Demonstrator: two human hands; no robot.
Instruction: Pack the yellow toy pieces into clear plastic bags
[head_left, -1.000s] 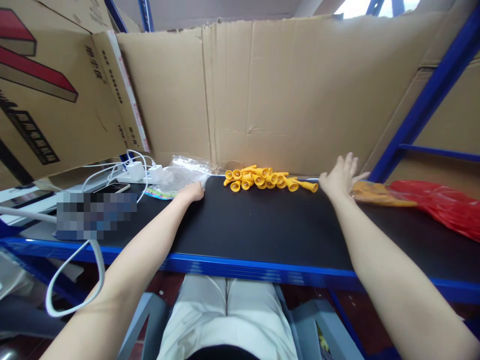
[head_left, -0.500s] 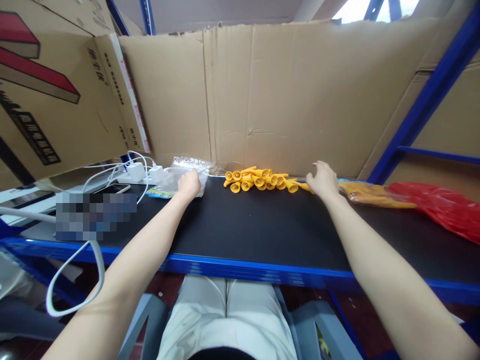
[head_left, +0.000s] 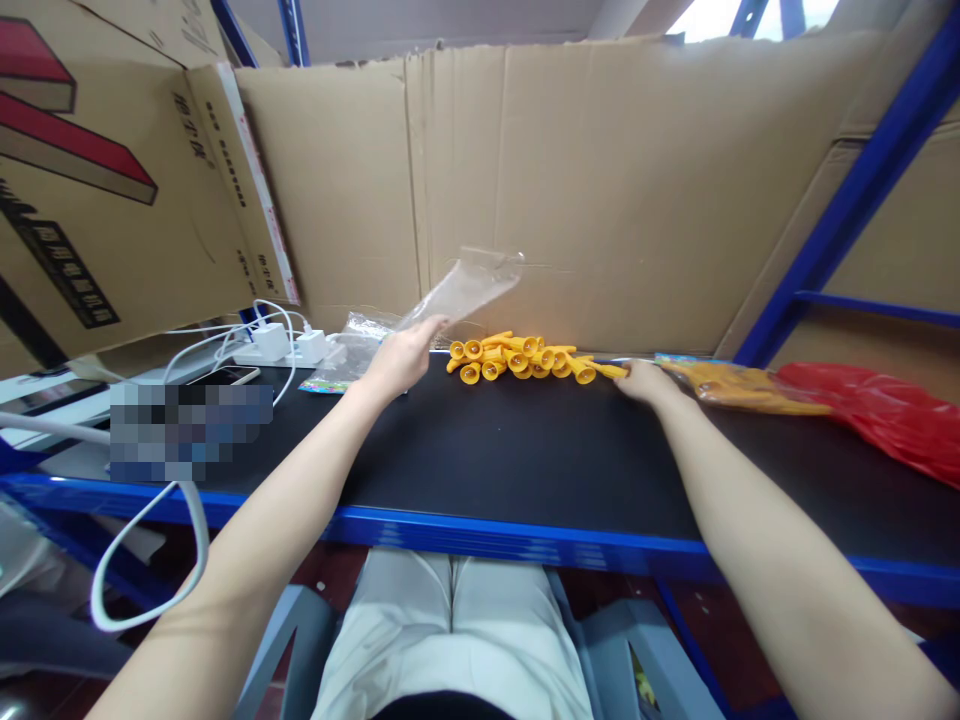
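Note:
My left hand (head_left: 405,355) is closed on a clear plastic bag (head_left: 472,285), which is lifted off the table and slants up to the right. More clear bags (head_left: 345,360) with a colourful edge lie just left of that hand. In the middle, against the cardboard, is a pile of yellow trumpet-shaped pieces (head_left: 525,358), most with their open cups facing me. My right hand (head_left: 646,382) is at the pile's right end, its fingers closed around the end of one yellow trumpet-shaped piece (head_left: 613,371); the fingertips are partly hidden.
To the right lie a clear bag of yellow pieces (head_left: 739,387) and a red plastic bag (head_left: 877,410). White chargers (head_left: 271,343) with cables and a phone (head_left: 225,377) are on the left. Cardboard (head_left: 600,200) walls off the back of the black tabletop (head_left: 510,465); its front edge is blue.
My left hand has moved right and raised a clear bag from the others. My right hand has lowered slightly and closed on a yellow piece.

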